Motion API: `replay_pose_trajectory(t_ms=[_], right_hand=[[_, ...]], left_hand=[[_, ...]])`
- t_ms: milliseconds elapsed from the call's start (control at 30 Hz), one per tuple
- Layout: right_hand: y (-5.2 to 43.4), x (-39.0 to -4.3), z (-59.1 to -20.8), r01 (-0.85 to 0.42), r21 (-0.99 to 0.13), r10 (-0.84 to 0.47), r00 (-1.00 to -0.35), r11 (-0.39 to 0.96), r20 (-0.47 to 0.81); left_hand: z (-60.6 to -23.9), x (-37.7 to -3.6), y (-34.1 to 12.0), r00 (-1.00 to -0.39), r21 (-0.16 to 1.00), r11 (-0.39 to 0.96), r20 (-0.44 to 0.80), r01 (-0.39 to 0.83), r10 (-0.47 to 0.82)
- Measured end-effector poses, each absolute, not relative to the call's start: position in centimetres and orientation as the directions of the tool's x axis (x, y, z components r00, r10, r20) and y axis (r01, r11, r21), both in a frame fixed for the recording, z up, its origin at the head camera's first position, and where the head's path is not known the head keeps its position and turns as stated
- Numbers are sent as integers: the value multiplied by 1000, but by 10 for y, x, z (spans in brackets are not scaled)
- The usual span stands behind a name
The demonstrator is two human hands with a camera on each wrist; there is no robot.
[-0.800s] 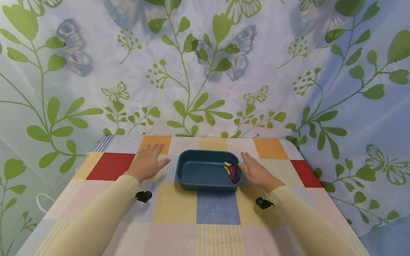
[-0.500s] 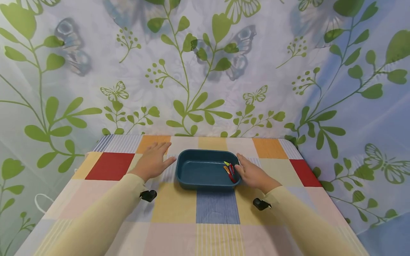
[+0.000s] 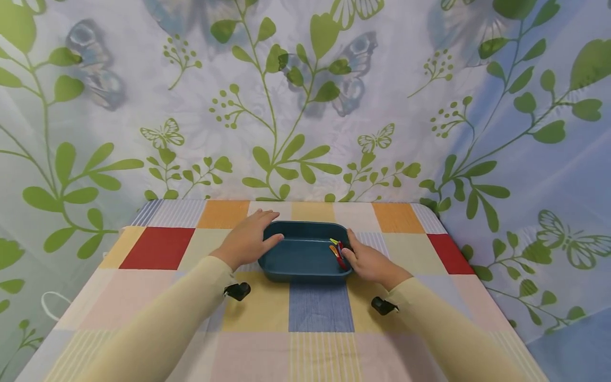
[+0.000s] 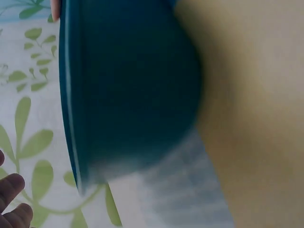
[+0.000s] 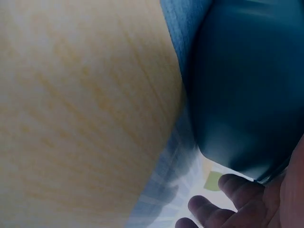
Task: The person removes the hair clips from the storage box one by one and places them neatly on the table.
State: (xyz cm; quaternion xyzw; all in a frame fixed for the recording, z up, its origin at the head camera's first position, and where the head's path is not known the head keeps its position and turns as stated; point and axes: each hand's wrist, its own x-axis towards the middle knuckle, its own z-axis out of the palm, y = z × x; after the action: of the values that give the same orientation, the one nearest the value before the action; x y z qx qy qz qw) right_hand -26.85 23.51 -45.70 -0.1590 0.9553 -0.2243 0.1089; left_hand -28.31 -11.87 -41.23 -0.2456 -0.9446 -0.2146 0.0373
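A dark teal rectangular tray sits on the checked tablecloth, with a few small red, yellow and green pieces at its right end. My left hand lies flat against the tray's left side, fingers straight toward the far corner and thumb on the rim. My right hand is at the right side, thumb hooked over the rim by the coloured pieces and fingers along the outer wall. The left wrist view shows the tray's outer wall close up. In the right wrist view, curled fingertips show beside the wall.
The table is covered in red, orange, yellow, blue and striped squares. A leaf-and-butterfly curtain hangs right behind its far edge and round both sides. A white cord loop hangs off the left edge.
Both hands have slid inward from the cloth to the tray's sides. The right thumb now sits over the rim and the left hand reaches the far left corner. The tray stays put.
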Motion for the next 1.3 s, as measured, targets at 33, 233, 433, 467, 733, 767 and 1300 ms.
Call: replay_pose_trajectory(t_ms=[33, 233, 433, 467, 733, 767, 1300], right_hand=[[235, -269, -457, -254, -463, -353, -925, 849, -140], [236, -271, -460, -263, -457, -363, -921, 849, -143], [235, -268, -459, -248, -464, -352, -924, 850, -151], [235, -268, -459, -244, -467, -348, -925, 850, -151], [233, -267, -465, -144, -517, -273, -944, 844, -184], [233, -267, -465, -139, -520, -270, -945, 843, -185], [235, -268, -467, -125, -526, -264, -944, 841, -198]], left_hand=[[-411, -282, -114, -874, 393, 783, 167, 483, 456], [-404, -281, -88, -857, 433, 748, 133, 503, 499], [-404, -290, -64, -831, 444, 719, 120, 534, 543], [-405, -291, -61, -827, 449, 714, 115, 538, 550], [-415, -301, -46, -829, 502, 701, 58, 506, 557], [-417, -302, -44, -830, 506, 702, 53, 502, 556], [-442, -324, -3, -810, 556, 686, -38, 469, 585]])
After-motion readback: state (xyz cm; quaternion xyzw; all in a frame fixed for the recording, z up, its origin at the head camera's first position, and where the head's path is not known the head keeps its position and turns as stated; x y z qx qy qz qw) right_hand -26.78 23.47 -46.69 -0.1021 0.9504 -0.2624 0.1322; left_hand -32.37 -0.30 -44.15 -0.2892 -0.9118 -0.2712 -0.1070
